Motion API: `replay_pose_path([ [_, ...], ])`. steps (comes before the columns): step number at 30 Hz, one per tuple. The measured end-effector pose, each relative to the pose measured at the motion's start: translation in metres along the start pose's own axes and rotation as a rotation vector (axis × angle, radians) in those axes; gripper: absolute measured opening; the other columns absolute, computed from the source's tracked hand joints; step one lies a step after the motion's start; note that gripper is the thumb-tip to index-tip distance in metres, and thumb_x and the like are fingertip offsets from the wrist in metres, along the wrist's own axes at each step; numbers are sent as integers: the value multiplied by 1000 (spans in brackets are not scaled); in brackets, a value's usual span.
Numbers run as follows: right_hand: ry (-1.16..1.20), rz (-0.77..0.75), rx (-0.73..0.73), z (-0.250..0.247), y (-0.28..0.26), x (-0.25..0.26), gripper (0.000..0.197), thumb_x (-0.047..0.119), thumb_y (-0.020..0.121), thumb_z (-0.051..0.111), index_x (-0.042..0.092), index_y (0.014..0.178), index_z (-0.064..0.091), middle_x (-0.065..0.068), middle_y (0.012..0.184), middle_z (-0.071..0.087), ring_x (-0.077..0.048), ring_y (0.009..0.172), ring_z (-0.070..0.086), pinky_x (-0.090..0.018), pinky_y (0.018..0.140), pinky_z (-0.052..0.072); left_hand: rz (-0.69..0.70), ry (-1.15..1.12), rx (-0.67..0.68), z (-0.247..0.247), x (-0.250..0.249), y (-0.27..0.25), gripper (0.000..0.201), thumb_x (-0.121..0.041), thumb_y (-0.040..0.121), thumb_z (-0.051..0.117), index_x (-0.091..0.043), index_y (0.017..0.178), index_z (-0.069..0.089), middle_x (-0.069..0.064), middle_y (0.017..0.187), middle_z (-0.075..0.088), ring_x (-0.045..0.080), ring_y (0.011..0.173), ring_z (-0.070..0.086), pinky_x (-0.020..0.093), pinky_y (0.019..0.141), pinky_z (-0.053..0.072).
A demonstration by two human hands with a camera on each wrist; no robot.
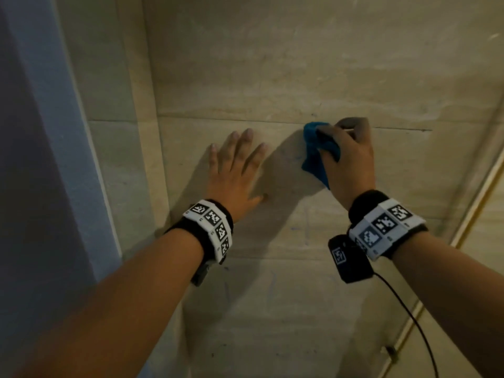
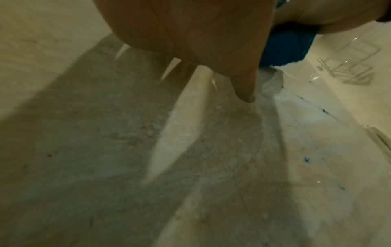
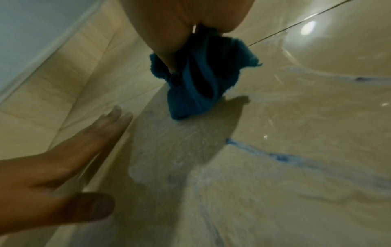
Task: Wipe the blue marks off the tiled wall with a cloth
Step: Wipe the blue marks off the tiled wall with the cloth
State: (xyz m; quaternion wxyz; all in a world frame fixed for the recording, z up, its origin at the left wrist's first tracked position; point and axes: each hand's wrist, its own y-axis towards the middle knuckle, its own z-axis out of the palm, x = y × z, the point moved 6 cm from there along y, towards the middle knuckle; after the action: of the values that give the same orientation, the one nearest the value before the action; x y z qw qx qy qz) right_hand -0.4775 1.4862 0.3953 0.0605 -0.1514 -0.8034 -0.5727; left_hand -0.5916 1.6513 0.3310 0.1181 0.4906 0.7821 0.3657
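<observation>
My right hand [image 1: 346, 156] grips a bunched blue cloth [image 1: 316, 151] and presses it against the beige tiled wall [image 1: 272, 77], just under a horizontal grout line. In the right wrist view the cloth [image 3: 196, 83] hangs below my fingers and touches the tile. Smeared blue marks [image 3: 279, 157] run across the wall to the right of the cloth and lower down. Faint blue traces [image 1: 300, 230] show below my hands in the head view. My left hand [image 1: 237, 170] lies flat on the wall with fingers spread, to the left of the cloth; its fingers [image 3: 114, 117] appear straight in the right wrist view.
A grey-blue door frame or wall edge [image 1: 49, 132] stands at the left. A pale trim strip [image 1: 474, 203] runs diagonally at the right. A black cable [image 1: 409, 312] hangs from my right wrist unit. A wire rack [image 2: 347, 66] sits on the wall further right.
</observation>
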Motion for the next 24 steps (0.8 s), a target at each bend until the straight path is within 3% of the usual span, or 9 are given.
replay_pose_path([
  [4, -35, -116, -35, 16, 20, 9, 29, -8, 80, 57, 1, 107, 64, -20, 109, 50, -35, 95, 51, -36, 81, 47, -18, 40, 6, 13, 2, 4, 128, -85, 65, 49, -27, 141, -36, 3, 147, -44, 27, 136, -39, 59, 109, -19],
  [8, -126, -339, -68, 35, 10, 22, 23, 2, 81, 50, -1, 97, 67, -21, 96, 58, -35, 84, 53, -38, 70, 48, -33, 62, 6, 22, 4, 5, 135, -92, 58, 45, -25, 139, -40, 5, 144, -48, 29, 135, -40, 60, 108, -21],
  [12, -220, -529, -12, 60, -19, 17, 27, 9, 85, 50, 3, 105, 68, -17, 109, 63, -30, 98, 47, -43, 78, 49, -28, 70, -2, 27, 4, 5, 137, -93, 55, 45, -25, 141, -37, 6, 147, -44, 30, 137, -37, 61, 108, -20],
  [15, -353, -613, 7, 62, -33, 5, 35, 11, 86, 53, 12, 121, 56, -9, 123, 58, -31, 104, 44, -44, 81, 43, -25, 70, -26, 27, 4, 6, 138, -93, 53, 46, -25, 145, -30, 6, 150, -39, 31, 139, -32, 61, 109, -17],
  [17, -402, -629, -19, 54, -27, 2, 37, 11, 86, 58, 16, 123, 53, -7, 124, 60, -32, 100, 43, -44, 79, 42, -20, 69, -36, 28, 4, 5, 138, -93, 52, 48, -25, 147, -27, 7, 152, -35, 31, 141, -30, 62, 110, -15],
  [21, -362, -526, -170, 36, 12, 10, 29, 8, 84, 65, 10, 113, 67, -9, 118, 64, -31, 97, 43, -42, 77, 48, -17, 78, -31, 28, 4, 6, 141, -92, 50, 49, -23, 149, -23, 9, 154, -31, 32, 142, -26, 63, 110, -12],
  [24, -315, -525, -163, 41, 24, 22, 25, 7, 85, 63, 7, 109, 69, -12, 115, 64, -30, 101, 45, -44, 79, 49, -28, 94, -14, 26, 3, 6, 137, -92, 55, 45, -24, 142, -36, 8, 147, -43, 31, 136, -38, 61, 107, -19],
])
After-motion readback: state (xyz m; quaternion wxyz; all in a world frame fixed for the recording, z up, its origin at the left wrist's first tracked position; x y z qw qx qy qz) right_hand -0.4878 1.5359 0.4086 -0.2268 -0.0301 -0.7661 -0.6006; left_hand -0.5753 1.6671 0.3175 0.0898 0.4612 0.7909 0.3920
